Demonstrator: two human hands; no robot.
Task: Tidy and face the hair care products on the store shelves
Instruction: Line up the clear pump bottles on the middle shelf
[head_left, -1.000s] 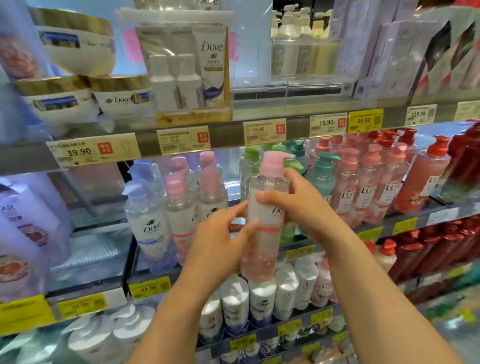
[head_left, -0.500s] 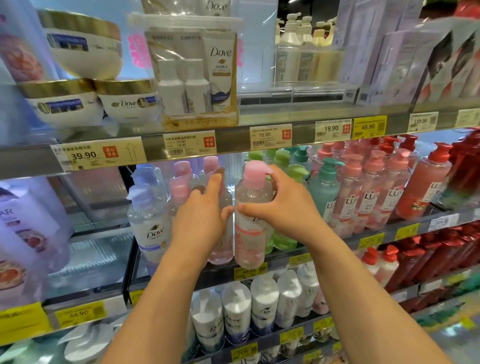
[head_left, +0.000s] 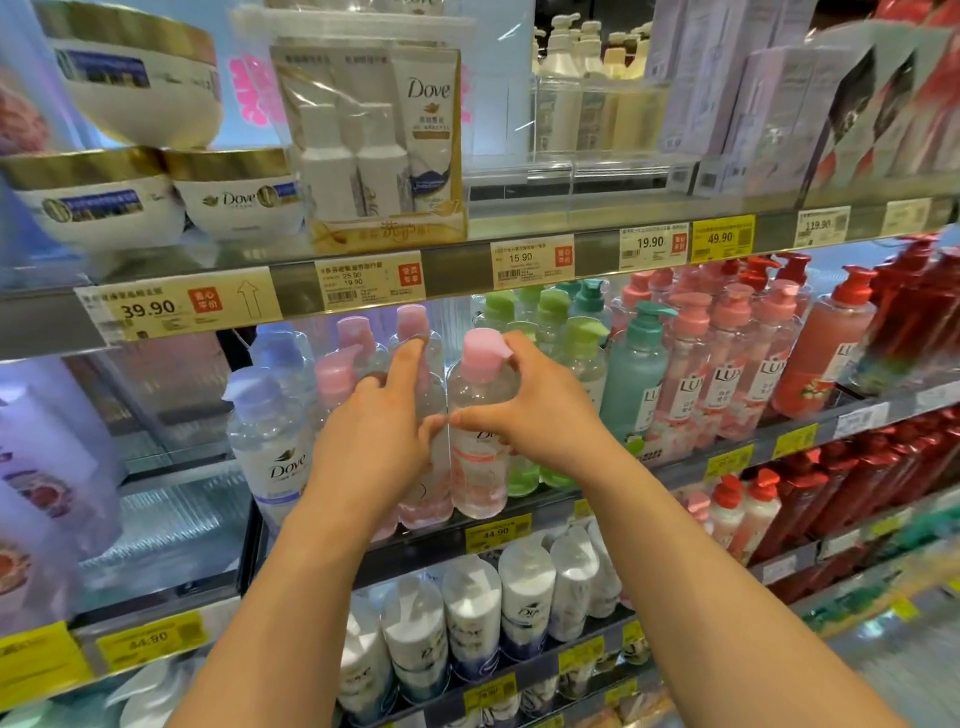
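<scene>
Two hands are on the middle shelf (head_left: 675, 470), both further in than half a second ago, when the pink-capped bottle (head_left: 480, 457) stood a little forward of the row; a second ago it was held out in the air in front of the shelf. Now its base sits on the shelf at the front edge, just above the yellow 44.90 price tag (head_left: 497, 532), upright, with its label partly facing out.

Right hand (head_left: 535, 410): its grip is clamped on the pink-capped bottle, thumb pressed across the front at the shoulder, fingers curled round the far side and up against the pink pump cap. It has shifted slightly higher on the bottle than in the earlier frame.

Left hand (head_left: 371, 441): its grip is loosely apart, not closed round anything. The forefinger is stretched up and touches the neck of the neighbouring pink bottle (head_left: 423, 483), which stands directly left of the held one, the two bottles touching side by side. The thumb tip lies near the right thumb, at the seam between the two bottles. Half a second ago this hand covered the same neighbour in much the same way.

Left of both stands a clear Dove bottle with a lilac cap (head_left: 267, 441); to the right are green bottles (head_left: 584, 364).
</scene>
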